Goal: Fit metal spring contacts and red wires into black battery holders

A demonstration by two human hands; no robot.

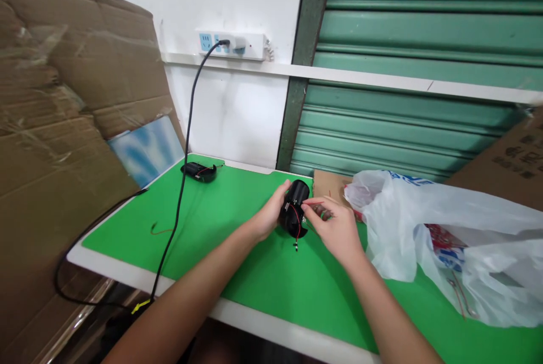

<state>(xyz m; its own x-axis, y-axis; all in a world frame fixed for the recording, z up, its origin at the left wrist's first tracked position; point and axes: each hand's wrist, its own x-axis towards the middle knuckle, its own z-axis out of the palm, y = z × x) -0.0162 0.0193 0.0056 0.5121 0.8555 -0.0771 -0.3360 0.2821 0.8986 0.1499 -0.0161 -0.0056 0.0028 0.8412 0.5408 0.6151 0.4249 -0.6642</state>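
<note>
A black plastic housing [298,193] with a rounded lower end is held above the green table mat [237,205]. My left hand [274,209] grips its left side, fingers partly hidden behind it. Fingers of my right hand [333,219] are pinched at the housing's right edge, on a thin red wire [314,203]. Another red wire [298,219] curves over the front of the housing and hangs down to a small dark and light tip [296,247].
Another black housing [199,171] lies at the mat's back left. A black cable [189,126] hangs from a power strip [254,47] across the mat. A loose wire [162,231] lies left. White plastic bags [399,228] cover the right side; cardboard [85,126] stands left.
</note>
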